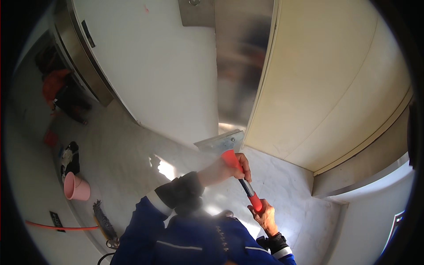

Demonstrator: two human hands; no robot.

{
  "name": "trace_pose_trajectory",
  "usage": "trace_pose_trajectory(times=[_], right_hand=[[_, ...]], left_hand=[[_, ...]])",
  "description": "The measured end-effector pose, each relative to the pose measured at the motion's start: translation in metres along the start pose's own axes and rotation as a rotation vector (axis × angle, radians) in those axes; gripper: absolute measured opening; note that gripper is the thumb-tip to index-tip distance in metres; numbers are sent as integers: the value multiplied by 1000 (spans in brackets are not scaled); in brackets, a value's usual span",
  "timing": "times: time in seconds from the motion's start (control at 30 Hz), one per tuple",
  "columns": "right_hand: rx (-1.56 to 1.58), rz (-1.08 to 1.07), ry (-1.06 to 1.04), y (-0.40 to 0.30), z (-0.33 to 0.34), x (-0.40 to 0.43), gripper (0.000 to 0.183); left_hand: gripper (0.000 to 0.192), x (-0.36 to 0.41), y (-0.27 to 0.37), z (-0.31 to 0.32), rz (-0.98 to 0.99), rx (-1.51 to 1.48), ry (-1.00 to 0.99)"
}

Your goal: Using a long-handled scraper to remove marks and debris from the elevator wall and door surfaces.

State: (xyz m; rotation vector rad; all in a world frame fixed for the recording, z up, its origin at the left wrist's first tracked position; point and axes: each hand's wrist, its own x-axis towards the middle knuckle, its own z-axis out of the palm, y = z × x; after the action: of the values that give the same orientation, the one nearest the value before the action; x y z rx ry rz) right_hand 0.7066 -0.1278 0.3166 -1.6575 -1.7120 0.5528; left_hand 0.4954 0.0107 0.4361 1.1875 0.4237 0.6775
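Both hands are on a scraper with a wide metal blade [221, 141], a red neck and a short metal shaft [246, 187]. My left hand [228, 168] is wrapped around the red neck just behind the blade. The red end grip [255, 202] is held in my right hand [265, 217]. In the picture the blade overlaps the foot of a shiny metal panel [243, 63] and the edge of a cream panel [318, 76]. Whether it touches either one, I cannot tell. A white panel [159, 69] stands to the left of the metal one.
A pink bucket [81, 188] stands at the left, beside a black bag [73, 159]. Near it is a grey-bristled broom head [104, 218] with a red pole [63, 227]. Farther off, a person in an orange top [54, 84] bends near a red container [50, 137].
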Motion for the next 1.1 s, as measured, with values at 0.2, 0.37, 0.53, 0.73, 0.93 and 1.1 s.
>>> trace_pose_trajectory(times=[0.2,0.37,0.53,0.73,0.93,1.1], right_hand=[[106,112,-239,-31,-9,17,41],[668,288,-530,-74,-9,39,25],[667,-2,-283,-170,-50,125,29],[681,-316,-57,-294,-97,209,38],[889,-408,-133,-353,-107,253,30],[964,-400,-118,-368,-99,273,31]], left_hand=[[14,7,17,-18,175,-136,-146],[11,21,72,-37,234,-276,-297],[15,57,172,-6,403,-463,-113],[27,77,277,7,689,-126,42],[30,76,349,-12,750,-81,125],[30,94,368,-37,680,-95,123]])
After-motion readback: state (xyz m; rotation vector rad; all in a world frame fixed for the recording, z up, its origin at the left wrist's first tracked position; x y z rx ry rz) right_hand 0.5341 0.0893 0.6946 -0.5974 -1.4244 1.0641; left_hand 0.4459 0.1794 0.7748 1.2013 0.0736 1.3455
